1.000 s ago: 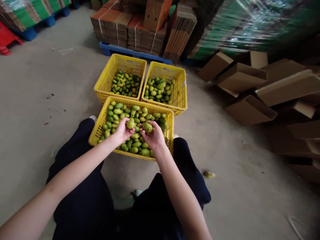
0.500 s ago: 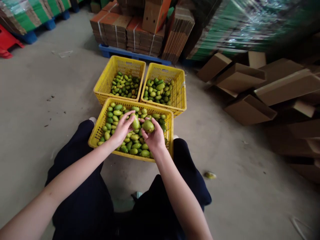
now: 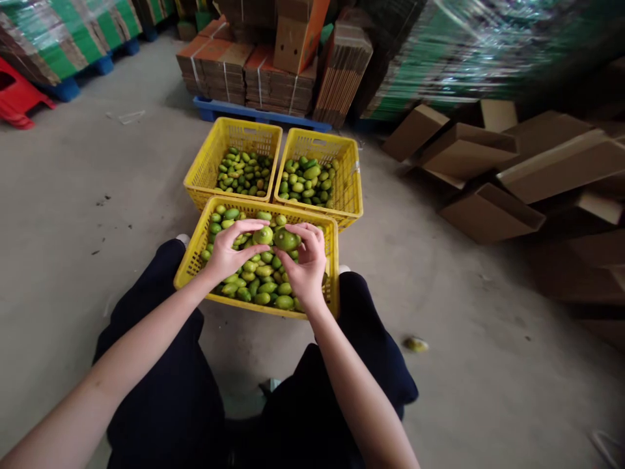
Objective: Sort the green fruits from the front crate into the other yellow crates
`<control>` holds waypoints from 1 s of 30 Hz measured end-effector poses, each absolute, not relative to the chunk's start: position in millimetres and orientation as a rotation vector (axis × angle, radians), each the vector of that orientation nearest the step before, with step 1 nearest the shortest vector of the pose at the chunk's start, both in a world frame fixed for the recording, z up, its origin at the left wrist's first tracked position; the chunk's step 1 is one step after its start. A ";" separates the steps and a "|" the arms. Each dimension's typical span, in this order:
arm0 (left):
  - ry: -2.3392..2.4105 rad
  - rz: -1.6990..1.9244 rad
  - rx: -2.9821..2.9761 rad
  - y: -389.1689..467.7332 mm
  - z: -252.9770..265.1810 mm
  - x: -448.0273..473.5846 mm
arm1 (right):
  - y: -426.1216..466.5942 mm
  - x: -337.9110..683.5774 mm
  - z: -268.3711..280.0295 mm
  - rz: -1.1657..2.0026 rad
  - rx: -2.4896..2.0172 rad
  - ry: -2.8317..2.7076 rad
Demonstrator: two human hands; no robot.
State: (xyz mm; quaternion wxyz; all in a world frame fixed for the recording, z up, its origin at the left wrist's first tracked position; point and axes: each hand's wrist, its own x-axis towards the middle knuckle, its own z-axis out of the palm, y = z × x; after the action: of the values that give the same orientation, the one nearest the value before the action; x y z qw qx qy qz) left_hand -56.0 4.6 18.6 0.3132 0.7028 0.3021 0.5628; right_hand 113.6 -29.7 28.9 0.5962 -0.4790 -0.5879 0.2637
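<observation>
Both left hand (image 3: 232, 251) and right hand (image 3: 307, 266) pinch round green fruits (image 3: 287, 240); many seem left in the near yellow plastic crate (image 3: 188, 267), others lie in yellow crates (image 3: 208, 163) at 12 o'clock.

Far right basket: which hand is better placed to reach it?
Probably the right hand: it and its green fruit are more directly in front of the far right basket. The left hand, holding a second fruit, is farther left.

head view from above, facing forward and down, hands (image 3: 226, 253) near
</observation>
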 end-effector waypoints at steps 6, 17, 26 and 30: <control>0.924 1.373 1.545 -4.1 36.2 -50.9 | -30.8 113.8 36.2 0.762 -1.072 -1.279; 0.962 1.318 0.933 -4.3 47.0 -43.3 | -28.5 110.7 44.0 1.223 -0.961 -0.785; 0.851 1.012 0.229 14.9 35.6 -39.3 | -12.2 110.2 35.9 1.613 -0.919 -0.269; 0.806 1.003 0.246 11.8 29.4 -36.5 | -12.7 103.3 34.7 1.696 -0.985 -0.280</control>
State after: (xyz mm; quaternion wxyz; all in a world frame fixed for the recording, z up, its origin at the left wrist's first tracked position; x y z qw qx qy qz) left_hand -36.5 11.8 29.4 0.7930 0.1144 0.3750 0.4664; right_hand 103.3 -12.7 34.7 0.5483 -0.4159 -0.1182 0.7159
